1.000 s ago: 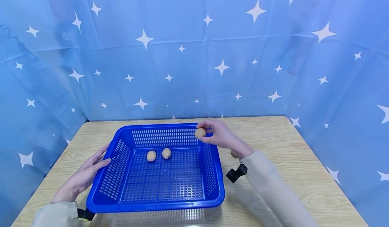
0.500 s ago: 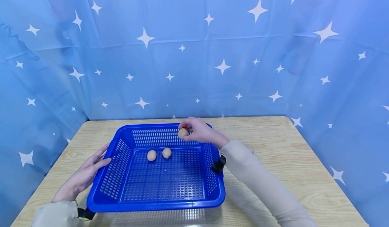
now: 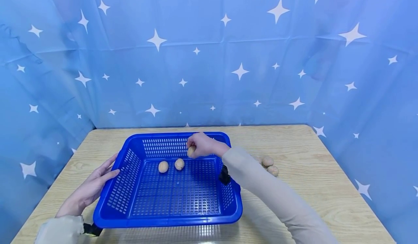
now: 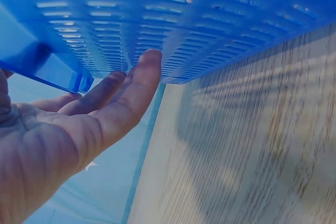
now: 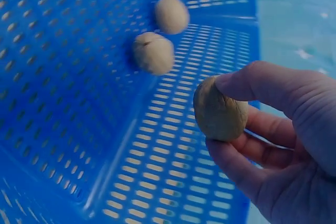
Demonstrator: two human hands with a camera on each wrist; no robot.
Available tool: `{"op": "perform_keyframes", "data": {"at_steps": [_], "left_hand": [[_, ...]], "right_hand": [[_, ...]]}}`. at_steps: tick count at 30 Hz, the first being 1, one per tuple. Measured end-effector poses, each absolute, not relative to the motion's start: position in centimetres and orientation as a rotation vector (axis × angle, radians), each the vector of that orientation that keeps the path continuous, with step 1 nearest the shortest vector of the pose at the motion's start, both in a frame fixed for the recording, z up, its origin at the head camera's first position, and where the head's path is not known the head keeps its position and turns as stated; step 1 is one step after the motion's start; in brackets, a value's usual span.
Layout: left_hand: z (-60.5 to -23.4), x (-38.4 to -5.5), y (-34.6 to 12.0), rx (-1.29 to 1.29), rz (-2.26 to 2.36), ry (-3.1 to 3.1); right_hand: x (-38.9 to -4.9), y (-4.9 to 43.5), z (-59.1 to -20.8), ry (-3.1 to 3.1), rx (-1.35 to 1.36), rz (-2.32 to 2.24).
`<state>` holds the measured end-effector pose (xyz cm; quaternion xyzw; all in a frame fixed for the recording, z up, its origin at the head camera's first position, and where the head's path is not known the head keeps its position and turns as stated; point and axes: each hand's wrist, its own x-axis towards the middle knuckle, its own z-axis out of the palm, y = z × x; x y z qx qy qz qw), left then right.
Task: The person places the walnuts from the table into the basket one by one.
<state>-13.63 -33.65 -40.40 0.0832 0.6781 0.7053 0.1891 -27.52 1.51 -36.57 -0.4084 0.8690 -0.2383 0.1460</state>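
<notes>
Fingers [image 5: 252, 85] of the right hand [image 3: 203, 145] are curled round a walnut [image 5: 219, 115], thumb above and fingertips below, so the nut hangs clear of the mesh. In the head view this held walnut [image 3: 191, 150] sits just above centre, inside the far part of the blue basket [image 3: 169, 220], above its floor and near the back wall.

Two more walnuts lie on the basket floor, just left of the held one: a nearer walnut [image 3: 179, 164] and a left walnut [image 3: 163, 166], close beside each other but apart. The perforated floor and walls hold them in place.

The left hand [image 3: 89, 190], at lower left, lies with straight, relaxed fingers against the outside of the basket's left wall; the left wrist view shows the fingertips [image 4: 149, 61] touching the slotted side, grasping nothing. The flat contact appears to steady the basket.

To the right of centre, on the wooden worktop [image 3: 326, 186] outside the basket, two loose walnuts [image 3: 270, 166] lie together, partly hidden by the beige sleeve [image 3: 281, 204]. A starred blue cloth [image 3: 209, 55] fills the upper frame.
</notes>
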Motion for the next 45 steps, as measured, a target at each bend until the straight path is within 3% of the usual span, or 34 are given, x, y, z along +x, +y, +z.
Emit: {"op": "perform_keyframes", "data": {"at_steps": [21,45], "left_hand": [[-40.1,-13.8,-33.5,0.25,1.996,1.87],[-40.2,-13.6,-33.6,0.204,1.976,1.917]], "right_hand": [[-27.0,-0.2,-39.5,2.448,-1.013,-0.498],[-26.7,0.0,-39.5,2.489,-0.879,-0.294]]}}
